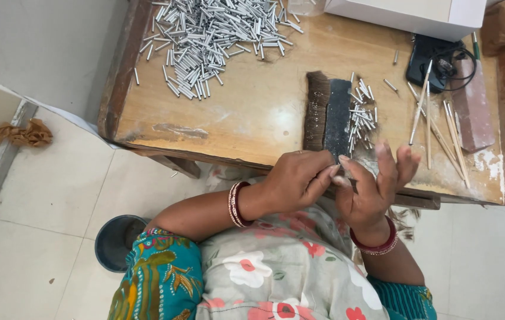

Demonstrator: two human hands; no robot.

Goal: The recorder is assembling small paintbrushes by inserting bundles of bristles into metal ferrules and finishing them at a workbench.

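Observation:
My left hand is curled at the table's near edge, its fingertips pinched together on something too small to identify. My right hand is beside it with the palm turned up and the fingers spread, its thumb meeting the left fingertips. Just beyond the hands lies a flat bundle of dark brown bristle hair next to a black strip. A small heap of short silver metal tubes lies right of the strip. Thin pale sticks lie further right.
A worn wooden table carries a large pile of silver tubes at the back left, a white box, a black device with a cable and a reddish block. A dark bucket and crumpled brown paper are on the tiled floor.

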